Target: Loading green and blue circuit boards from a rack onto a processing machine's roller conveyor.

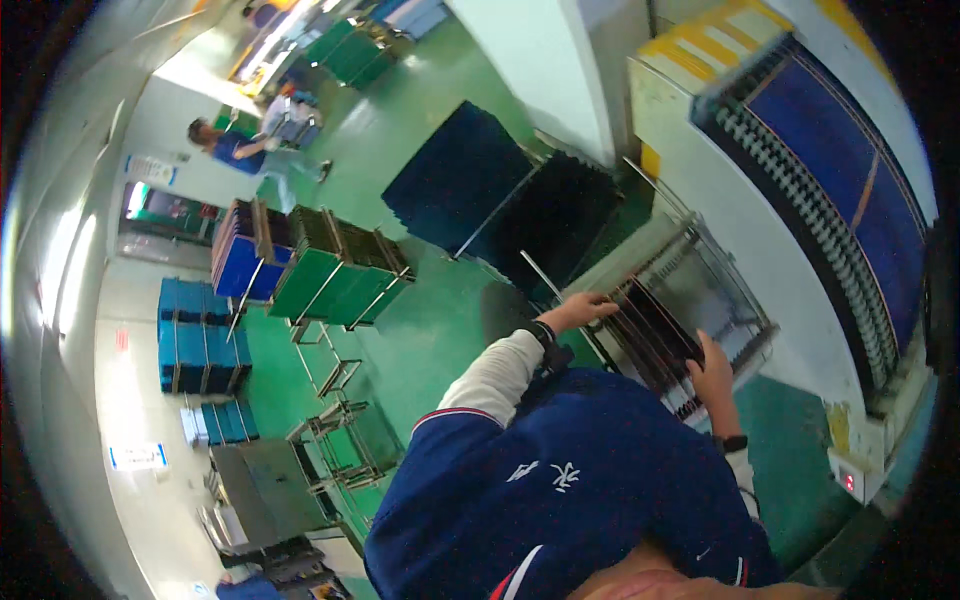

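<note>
My left hand [582, 310] grips the far upper edge of a bundle of thin dark boards [655, 325]. These boards stand on edge in a metal wire rack [735, 310]. At the near side of the same bundle, my right hand [712, 374] is pressed flat against the boards with the fingers pointing up. A dark band sits on each wrist. My blue jacket with white sleeves fills the lower middle of the view and hides the rack's lower part.
A machine with blue panels and a row of rollers [830, 190] stands to the right. Dark blue sheets [470, 170] lean on racks behind. Carts of green [335, 275] and blue boards [240, 255] stand left on the green floor. Another person [235, 150] works far off.
</note>
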The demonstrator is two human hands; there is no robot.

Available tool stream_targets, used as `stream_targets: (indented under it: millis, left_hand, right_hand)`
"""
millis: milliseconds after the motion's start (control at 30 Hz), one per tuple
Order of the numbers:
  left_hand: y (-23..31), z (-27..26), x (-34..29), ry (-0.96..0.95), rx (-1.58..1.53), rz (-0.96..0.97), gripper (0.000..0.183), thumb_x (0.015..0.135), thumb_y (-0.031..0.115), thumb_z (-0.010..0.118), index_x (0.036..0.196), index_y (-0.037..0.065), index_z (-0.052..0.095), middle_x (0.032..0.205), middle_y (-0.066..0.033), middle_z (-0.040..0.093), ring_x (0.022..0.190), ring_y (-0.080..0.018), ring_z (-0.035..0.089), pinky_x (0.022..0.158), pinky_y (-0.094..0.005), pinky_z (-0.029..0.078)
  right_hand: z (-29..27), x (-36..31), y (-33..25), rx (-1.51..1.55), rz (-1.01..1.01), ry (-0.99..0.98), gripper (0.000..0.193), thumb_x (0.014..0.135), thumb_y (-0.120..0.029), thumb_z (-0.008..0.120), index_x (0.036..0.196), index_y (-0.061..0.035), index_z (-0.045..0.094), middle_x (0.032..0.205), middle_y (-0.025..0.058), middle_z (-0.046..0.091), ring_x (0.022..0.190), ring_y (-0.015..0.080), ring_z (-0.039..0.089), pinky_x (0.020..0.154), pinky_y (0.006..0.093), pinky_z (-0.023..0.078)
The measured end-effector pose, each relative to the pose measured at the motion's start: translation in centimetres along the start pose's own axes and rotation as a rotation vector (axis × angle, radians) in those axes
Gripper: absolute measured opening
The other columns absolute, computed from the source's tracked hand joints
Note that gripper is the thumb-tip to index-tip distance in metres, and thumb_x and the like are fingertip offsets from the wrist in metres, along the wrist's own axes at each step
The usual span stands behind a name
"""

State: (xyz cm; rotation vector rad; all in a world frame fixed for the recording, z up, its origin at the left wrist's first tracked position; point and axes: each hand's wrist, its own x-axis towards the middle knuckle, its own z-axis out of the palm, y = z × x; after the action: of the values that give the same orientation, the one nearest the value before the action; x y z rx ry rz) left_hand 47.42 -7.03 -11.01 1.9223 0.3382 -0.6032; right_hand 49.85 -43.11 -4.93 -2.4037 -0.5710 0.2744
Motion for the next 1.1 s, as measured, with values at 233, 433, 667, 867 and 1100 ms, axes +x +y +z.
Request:
stream_targets:
  millis: [233, 433, 667, 867, 1100]
  left_hand:
    - [-1.4, 0.1, 0.9, -0.061, -0.001, -0.031, 0.075, 0.081, 0.067, 0.06, 0.124, 0.005, 0.062, 0.118, -0.0189, 0.064, 0.113, -0.0317, 0.06, 0.094, -0.0388, 0.047]
    - [0.0, -0.5, 0.9, -0.036, 0.136, 0.026, 0.085, 0.078, 0.067, 0.064, 0.127, -0.002, 0.058, 0.123, -0.0211, 0.061, 0.116, -0.0319, 0.058, 0.096, -0.0374, 0.045]
    - [3.4, -0.6, 0.7, 0.024, 0.068, 0.088, 0.086, 0.072, 0.063, 0.073, 0.125, -0.003, 0.057, 0.122, -0.023, 0.061, 0.112, -0.0331, 0.059, 0.093, -0.0379, 0.047]
    - [1.9, 1.4, 2.7, 0.066, 0.268, 0.162, 0.083, 0.076, 0.061, 0.071, 0.132, 0.002, 0.052, 0.127, -0.0218, 0.059, 0.118, -0.0368, 0.055, 0.098, -0.0412, 0.044]
    - [-0.5, 2.1, 4.2, 0.088, 0.241, 0.212, 0.079, 0.08, 0.057, 0.069, 0.137, 0.007, 0.048, 0.133, -0.0203, 0.055, 0.122, -0.0366, 0.051, 0.102, -0.0403, 0.041]
  right_hand:
    - [1.9, 1.4, 3.5, -0.126, 0.076, -0.18, 0.036, 0.077, -0.019, 0.071, 0.109, -0.004, 0.06, 0.101, 0.0214, 0.062, 0.097, 0.0417, 0.058, 0.082, 0.0498, 0.046]
    - [3.1, 2.6, 4.4, -0.212, -0.009, -0.134, 0.02, 0.076, -0.017, 0.068, 0.085, -0.0009, 0.062, 0.08, 0.0234, 0.062, 0.084, 0.0451, 0.059, 0.071, 0.054, 0.045]
    - [4.4, 2.3, 6.5, -0.223, 0.024, -0.172, 0.028, 0.076, -0.02, 0.071, 0.095, -0.0041, 0.058, 0.092, 0.0183, 0.062, 0.088, 0.0413, 0.06, 0.074, 0.0517, 0.047]
    - [3.7, 2.0, 5.2, -0.2, 0.002, -0.168, 0.032, 0.077, -0.019, 0.07, 0.104, -0.0048, 0.059, 0.099, 0.0182, 0.062, 0.092, 0.0406, 0.06, 0.08, 0.0498, 0.048]
    - [3.3, 1.2, 4.1, -0.1, -0.003, -0.057, 0.031, 0.079, -0.017, 0.067, 0.107, -0.0047, 0.063, 0.101, 0.0202, 0.064, 0.097, 0.0404, 0.059, 0.085, 0.0477, 0.047]
